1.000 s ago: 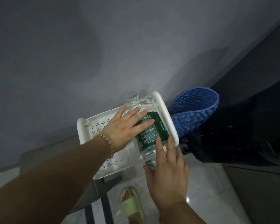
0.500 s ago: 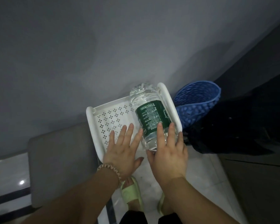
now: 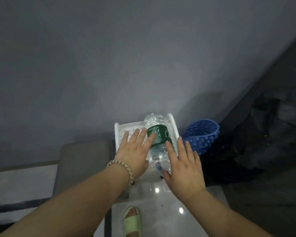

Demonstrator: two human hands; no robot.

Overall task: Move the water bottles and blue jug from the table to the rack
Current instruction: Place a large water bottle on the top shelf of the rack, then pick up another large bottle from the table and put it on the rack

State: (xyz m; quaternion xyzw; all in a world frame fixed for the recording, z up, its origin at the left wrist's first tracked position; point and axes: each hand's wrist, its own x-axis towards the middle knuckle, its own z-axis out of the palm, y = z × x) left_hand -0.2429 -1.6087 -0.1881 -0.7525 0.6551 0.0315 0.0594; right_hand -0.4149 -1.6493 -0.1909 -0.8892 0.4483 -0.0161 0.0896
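Bottle down on the rack.
My left hand has come back alongside; both hands flat, open, steadying it.

A grey wall fills the upper view. A blue studded basket leans against dark fabric at right. A grey cushioned seat stands left, and 1 green slipper rests on glossy floor tiles.
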